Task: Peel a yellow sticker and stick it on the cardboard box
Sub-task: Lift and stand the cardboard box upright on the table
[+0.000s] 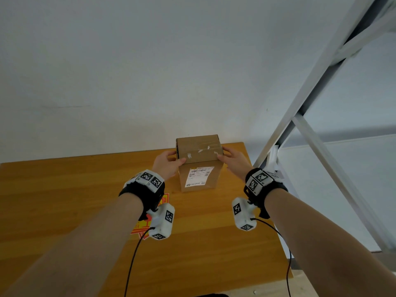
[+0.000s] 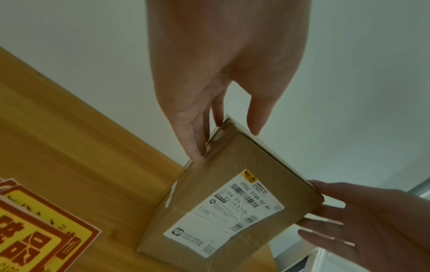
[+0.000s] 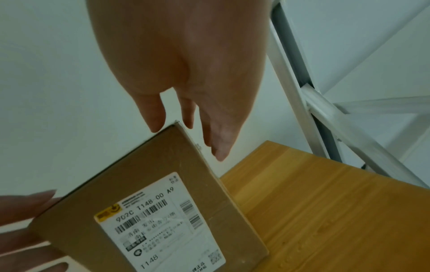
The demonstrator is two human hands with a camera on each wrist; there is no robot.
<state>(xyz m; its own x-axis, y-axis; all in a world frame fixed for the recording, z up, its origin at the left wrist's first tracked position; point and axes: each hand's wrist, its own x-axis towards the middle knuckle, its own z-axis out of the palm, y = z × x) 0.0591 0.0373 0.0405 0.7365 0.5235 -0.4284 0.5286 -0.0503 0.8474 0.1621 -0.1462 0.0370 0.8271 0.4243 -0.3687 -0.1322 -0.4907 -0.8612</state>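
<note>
Two hands framed the cardboard box (image 1: 198,162) at the far edge of the table (image 1: 64,200); our left hand (image 1: 166,162) lay along its left side, fingers straight, thumb over the top edge; our right hand (image 1: 233,160) mirrored it, fingers loosely spread, seemingly to square the box for labelling; the box stood upright, brown, taped, a white shipping label (image 1: 198,176) facing us; the yellow stickers (image 2: 35,230), red-bordered, waited stacked and unpeeled on the table nearer us, partly hidden beneath our left wrist.
</note>
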